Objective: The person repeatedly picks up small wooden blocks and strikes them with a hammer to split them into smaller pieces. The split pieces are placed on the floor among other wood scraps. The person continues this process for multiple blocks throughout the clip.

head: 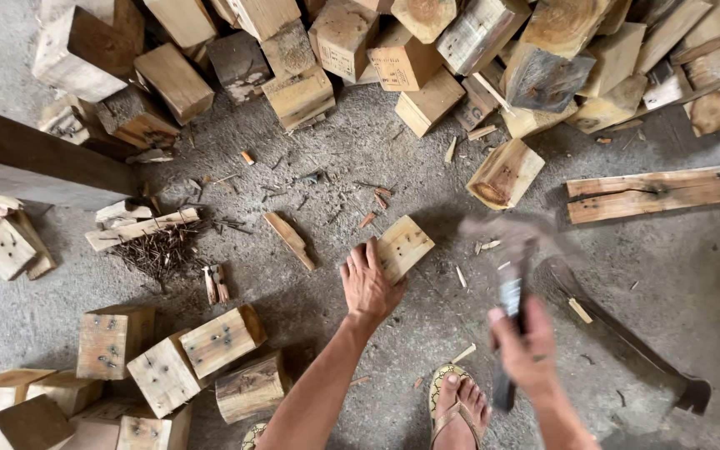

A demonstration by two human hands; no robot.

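Head view, looking straight down at a concrete floor (360, 158): nearest the camera, a sandalled foot (458, 403) is planted between the two forearms. The right hand (523, 346) is wrapped tight round the handle of a hammer (510, 275), whose head is blurred above the fist, which suggests a swing. The left hand (368, 282) lies flat, fingers together, on the near edge of a small square wood block (402, 246), apparently pinning it to the floor so it will not skid; the block rests flat on the concrete, just ahead of the fingers and left of the hammer.

A dark pry bar (627, 337) lies on the floor to the right, close to the hammer arm. To the left sit a heap of pulled nails (160, 250) and, nearer, a cluster of nail-studded blocks (185, 358). Splinters and a loose wood strip (289, 240) litter the ground around the block.

Further off, a rounded log chunk (505, 173) and a long plank (664, 192) lie ahead, and a big pile of offcuts (427, 50) fills the far edge. A dark beam (35, 158) crosses at the left.
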